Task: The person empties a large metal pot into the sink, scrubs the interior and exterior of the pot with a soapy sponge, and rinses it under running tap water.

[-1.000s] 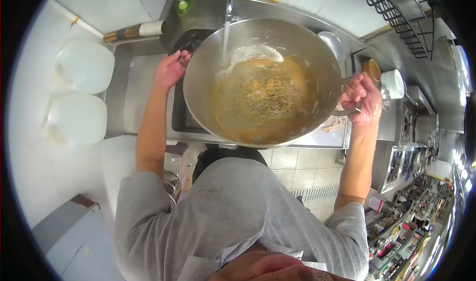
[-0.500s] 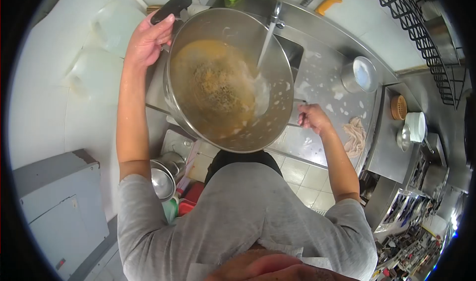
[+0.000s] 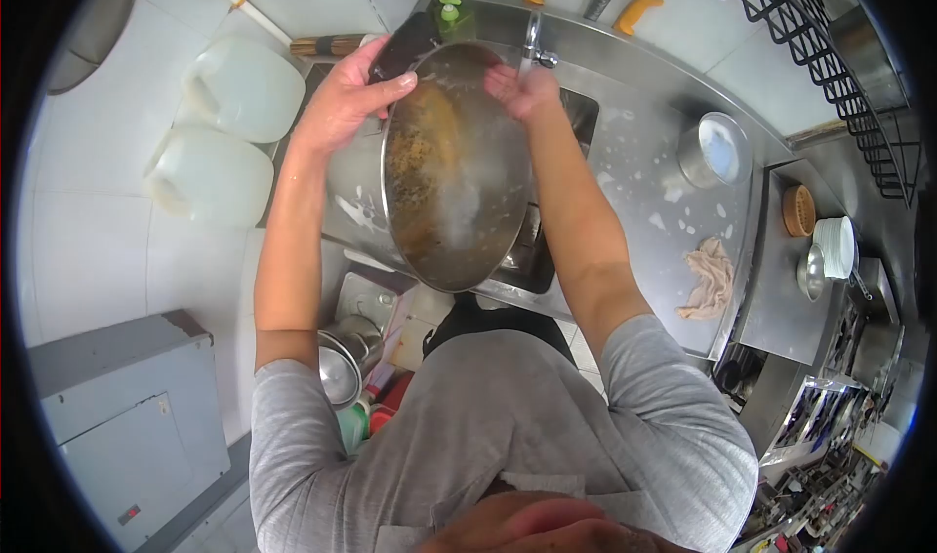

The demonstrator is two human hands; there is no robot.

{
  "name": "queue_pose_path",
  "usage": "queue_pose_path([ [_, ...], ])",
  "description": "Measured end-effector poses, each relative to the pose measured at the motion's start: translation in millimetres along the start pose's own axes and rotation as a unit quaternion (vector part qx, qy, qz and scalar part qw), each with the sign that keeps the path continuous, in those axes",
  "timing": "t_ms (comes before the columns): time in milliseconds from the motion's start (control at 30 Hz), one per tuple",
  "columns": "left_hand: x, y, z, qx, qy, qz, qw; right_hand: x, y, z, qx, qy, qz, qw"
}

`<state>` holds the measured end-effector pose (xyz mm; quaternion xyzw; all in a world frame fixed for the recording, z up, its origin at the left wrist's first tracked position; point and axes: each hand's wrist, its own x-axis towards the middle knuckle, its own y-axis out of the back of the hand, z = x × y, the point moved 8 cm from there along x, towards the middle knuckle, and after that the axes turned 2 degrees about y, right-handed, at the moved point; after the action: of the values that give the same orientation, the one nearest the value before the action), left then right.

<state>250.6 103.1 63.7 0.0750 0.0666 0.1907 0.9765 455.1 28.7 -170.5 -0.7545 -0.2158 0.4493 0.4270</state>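
A large steel pot [image 3: 459,250] leans steeply over the sink, its mouth turned toward me. Brown-yellow residue and cloudy water streak its inner wall. Gripping it at the upper left is my left hand [image 3: 353,96], thumb over the rim beside the black handle [image 3: 408,45]. Just beneath the faucet [image 3: 533,40], at the far right of the rim, my right hand [image 3: 524,89] is open with fingers stretched toward the inside of the pot. Whether those fingertips touch the metal I cannot tell.
A smaller metal pot [image 3: 712,151] and a crumpled cloth [image 3: 709,280] lie on the wet steel counter [image 3: 634,221]. Two translucent jugs [image 3: 210,177] stand at left. A wire rack [image 3: 820,36] hangs upper right. Lidded pots [image 3: 339,369] sit low at left.
The pot has tipped much further over to the left. My right hand has moved from beside its lower right up to the faucet. My left hand's thumb now lies over the rim.
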Motion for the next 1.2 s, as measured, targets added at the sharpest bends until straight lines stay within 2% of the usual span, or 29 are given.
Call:
queue_pose_path([
  [33, 4.1, -2.9, -4.1, -0.002, 0.005, -0.003, 1.000, 5.9, 18.1, -10.1, -0.040, 0.054, 0.090, 0.994],
  [67, 8.3, -5.3, -8.1, -0.004, 0.011, -0.004, 1.000, 10.6, 11.7, -5.8, 0.018, 0.012, -0.011, 1.000],
  [167, 24.1, -19.1, -25.8, -0.005, 0.011, -0.018, 1.000, -46.4, -28.6, -6.5, -0.138, -0.020, -0.144, 0.980],
  [200, 25.9, -29.6, -23.4, -0.001, 0.007, -0.027, 1.000, -45.7, -18.9, -12.4, -0.226, 0.026, -0.126, 0.966],
  [267, 40.6, -42.4, -38.2, 0.005, 0.020, -0.056, 0.998, -85.3, -15.9, 0.6, -0.343, 0.051, -0.121, 0.930],
  [333, 60.8, -49.0, -59.7, 0.012, 0.029, -0.078, 0.996, -136.8, -9.6, 60.0, -0.366, -0.086, -0.271, 0.886],
  [367, 67.9, -52.1, -69.8, 0.019, 0.037, -0.079, 0.996, -164.1, -11.2, 81.1, -0.531, -0.059, -0.268, 0.802],
  [400, 74.7, -55.5, -78.1, 0.027, 0.043, -0.081, 0.995, -182.0, -17.2, 99.5, -0.678, -0.030, -0.257, 0.688],
  [500, 100.9, -72.7, -113.3, 0.043, 0.067, -0.121, 0.990, -157.3, 20.5, 107.9, -0.773, 0.216, -0.032, 0.596],
  [533, 110.0, -77.8, -125.8, 0.047, 0.078, -0.140, 0.986, -153.0, 22.7, 103.6, -0.641, 0.193, -0.099, 0.737],
  [633, 135.4, -75.0, -122.5, 0.176, 0.023, -0.068, 0.982, -125.1, 66.5, 76.0, -0.642, 0.036, 0.077, 0.762],
  [700, 138.8, -57.9, -131.3, 0.271, -0.033, -0.010, 0.962, -92.1, 75.2, 50.9, -0.556, 0.093, 0.025, 0.826],
  [767, 131.8, -46.3, -139.5, 0.379, -0.107, 0.032, 0.919, -81.6, 61.4, 33.1, -0.414, 0.068, -0.035, 0.907],
  [800, 117.8, -51.6, -151.7, 0.382, -0.080, -0.007, 0.920, -79.8, 57.8, 24.9, -0.335, 0.053, -0.062, 0.939],
  [833, 102.0, -58.6, -161.3, 0.427, -0.063, 0.006, 0.902, -77.0, 59.4, 17.6, -0.318, 0.028, -0.077, 0.945],
  [900, 77.7, -73.0, -184.5, 0.509, -0.029, 0.038, 0.859, -78.4, 63.6, 5.1, -0.420, -0.041, -0.070, 0.904],
  [933, 72.6, -77.9, -192.0, 0.495, -0.020, 0.047, 0.868, -79.3, 61.7, -15.7, -0.581, -0.032, -0.031, 0.812],
  [967, 69.0, -81.9, -196.3, 0.481, -0.009, 0.059, 0.875, -90.9, 28.4, -37.9, -0.723, -0.021, 0.006, 0.691],
  [1000, 65.5, -85.3, -200.0, 0.467, 0.002, 0.068, 0.882, -95.3, 9.8, -50.8, -0.837, -0.011, 0.041, 0.546],
  [1100, 77.9, -89.4, -194.4, 0.472, 0.058, 0.033, 0.879, -64.8, -21.0, -69.2, -0.680, 0.205, -0.004, 0.704],
  [1167, 94.0, -88.5, -205.7, 0.481, 0.048, 0.031, 0.875, -51.4, -27.4, -32.5, -0.556, -0.007, -0.126, 0.821],
  [1200, 99.6, -89.1, -213.8, 0.487, 0.044, 0.027, 0.872, -53.7, -31.3, -12.3, -0.472, -0.116, -0.180, 0.855],
])
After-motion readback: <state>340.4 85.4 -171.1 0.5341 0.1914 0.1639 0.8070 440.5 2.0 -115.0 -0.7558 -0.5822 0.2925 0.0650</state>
